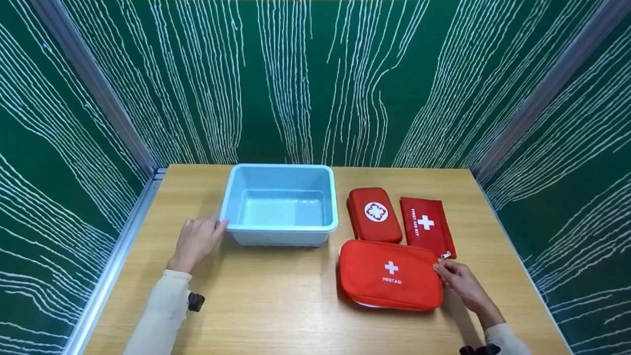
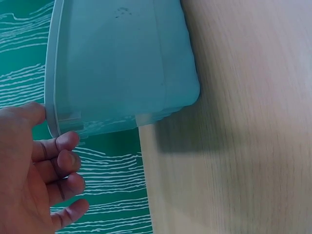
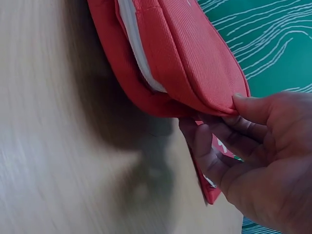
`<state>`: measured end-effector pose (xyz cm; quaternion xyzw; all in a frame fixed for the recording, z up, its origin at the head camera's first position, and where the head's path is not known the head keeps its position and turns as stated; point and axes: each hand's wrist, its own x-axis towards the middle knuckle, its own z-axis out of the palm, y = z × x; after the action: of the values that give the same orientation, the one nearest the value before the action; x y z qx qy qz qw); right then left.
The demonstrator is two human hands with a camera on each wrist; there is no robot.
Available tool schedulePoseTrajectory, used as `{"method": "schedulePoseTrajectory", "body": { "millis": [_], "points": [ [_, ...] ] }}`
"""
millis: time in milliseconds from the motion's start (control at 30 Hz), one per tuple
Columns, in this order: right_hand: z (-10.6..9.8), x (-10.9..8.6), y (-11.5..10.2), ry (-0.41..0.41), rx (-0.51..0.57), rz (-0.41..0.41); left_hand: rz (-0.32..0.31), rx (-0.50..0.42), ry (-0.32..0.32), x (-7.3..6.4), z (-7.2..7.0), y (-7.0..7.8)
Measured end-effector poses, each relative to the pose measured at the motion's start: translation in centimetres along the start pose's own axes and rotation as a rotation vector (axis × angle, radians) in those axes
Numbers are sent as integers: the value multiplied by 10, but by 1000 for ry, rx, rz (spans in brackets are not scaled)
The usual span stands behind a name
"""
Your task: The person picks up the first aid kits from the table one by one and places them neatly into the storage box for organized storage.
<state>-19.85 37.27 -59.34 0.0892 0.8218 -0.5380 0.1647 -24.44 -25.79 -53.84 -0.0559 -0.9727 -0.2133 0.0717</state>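
A light blue plastic basin [image 1: 281,236] stands near the back of the table. My left hand [image 1: 199,240] pinches its rim at the near left corner, thumb on one side and fingertips on the other, as the left wrist view shows. With thumb and fingers my right hand [image 1: 463,286] pinches the right edge of a large red first aid bag [image 1: 389,291], which has a white cross. In the right wrist view the bag's white zipper [image 3: 141,53] shows along its side. Behind it lie a red hard first aid case [image 1: 367,227] and a flat red first aid pouch [image 1: 426,236].
The wooden table [image 1: 266,305] is bounded by green walls [image 1: 315,88] with wavy white lines. Metal frame posts [image 1: 98,84] rise at the back corners. The case and pouch lie close together, right of the basin.
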Motion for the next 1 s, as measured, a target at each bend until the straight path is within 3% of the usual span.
{"method": "schedulePoseTrajectory", "body": {
  "millis": [367, 733, 1000],
  "points": [
    [-28, -8, -9, -15, 23, -12, -19, -1, -10, 0, 1, 0],
    [-44, -8, -25, 55, 94, -155, 12, 14, 2, -1, 1, -2],
    [-55, -8, -39, 31, 94, -154, -16, 3, -29, -1, -1, 0]
  ]
}}
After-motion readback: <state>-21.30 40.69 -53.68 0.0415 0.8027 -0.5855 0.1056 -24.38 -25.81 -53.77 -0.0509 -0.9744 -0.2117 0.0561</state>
